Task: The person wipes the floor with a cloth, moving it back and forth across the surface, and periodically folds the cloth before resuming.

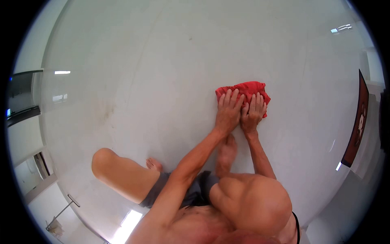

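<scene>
A bunched red cloth (252, 87) lies on the glossy pale floor (183, 73), right of the middle of the view. My left hand (229, 112) lies palm down on the cloth's left part, its fingers stretched out and open. Beside it my right hand (252, 115) rests on the right part, also open, with its fingers extended over the folds. The thumbs are close together. Both palms hide the cloth's lower edge.
My bent knees (106, 160) and bare feet (227, 152) are below and left of the hands. A brownish smudge (106, 113) marks the floor at the left. A dark red panel (357, 122) stands at the right, and a metal-handled tool (61, 212) at the lower left.
</scene>
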{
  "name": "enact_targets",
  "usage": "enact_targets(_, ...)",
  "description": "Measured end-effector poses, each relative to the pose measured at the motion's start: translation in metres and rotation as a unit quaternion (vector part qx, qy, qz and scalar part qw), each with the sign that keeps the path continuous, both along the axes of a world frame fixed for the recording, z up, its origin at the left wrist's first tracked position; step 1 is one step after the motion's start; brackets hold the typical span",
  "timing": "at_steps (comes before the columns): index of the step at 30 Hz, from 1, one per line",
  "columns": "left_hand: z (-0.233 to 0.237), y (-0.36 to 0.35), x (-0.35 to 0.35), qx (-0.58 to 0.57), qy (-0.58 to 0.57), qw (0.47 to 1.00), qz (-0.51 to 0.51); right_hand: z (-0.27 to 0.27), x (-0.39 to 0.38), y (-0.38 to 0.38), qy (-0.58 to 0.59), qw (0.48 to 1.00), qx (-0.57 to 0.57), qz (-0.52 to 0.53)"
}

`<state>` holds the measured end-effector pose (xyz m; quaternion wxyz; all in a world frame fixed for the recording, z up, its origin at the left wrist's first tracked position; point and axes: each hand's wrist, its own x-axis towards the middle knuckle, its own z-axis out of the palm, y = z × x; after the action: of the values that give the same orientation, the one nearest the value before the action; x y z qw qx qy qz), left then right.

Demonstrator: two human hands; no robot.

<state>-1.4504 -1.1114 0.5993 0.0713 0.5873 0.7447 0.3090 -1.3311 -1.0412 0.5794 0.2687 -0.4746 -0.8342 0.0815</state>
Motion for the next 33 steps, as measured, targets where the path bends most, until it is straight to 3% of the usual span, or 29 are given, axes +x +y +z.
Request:
enact_targets(7,-0.005,0.023,-0.025,0.014,0.099,0.995,-0.009,0.005,-0.028,0.024,0.005,1.0,0.019,-0.003)
enact_targets(11,-0.017,0.015,-0.041,-0.052,0.134,0.989,-0.03,-0.014,-0.039,0.024,-0.002,1.0,0.013,0.009)
enact_targets(17,-0.006,0.004,-0.052,-0.123,0.106,0.979,-0.123,-0.025,-0.022,0.026,0.025,0.997,0.031,0.07)
enact_targets(23,0.009,0.017,-0.045,-0.17,0.143,0.964,-0.143,-0.007,-0.013,0.034,0.038,0.994,-0.002,0.098)
enact_targets(26,0.025,0.021,-0.051,-0.258,0.129,0.938,-0.192,-0.01,-0.007,0.035,0.038,0.994,-0.023,0.097)
enact_targets(29,0.027,0.036,-0.075,-0.262,0.177,0.908,-0.274,-0.004,-0.008,0.036,0.046,0.994,-0.029,0.094)
enact_targets(32,0.115,0.109,-0.1,-0.542,0.003,0.756,-0.368,-0.013,-0.005,0.033,0.062,0.992,-0.024,0.103)
enact_targets(33,0.138,0.12,-0.106,-0.523,0.029,0.752,-0.4,-0.016,-0.006,0.032,0.069,0.992,-0.021,0.104)
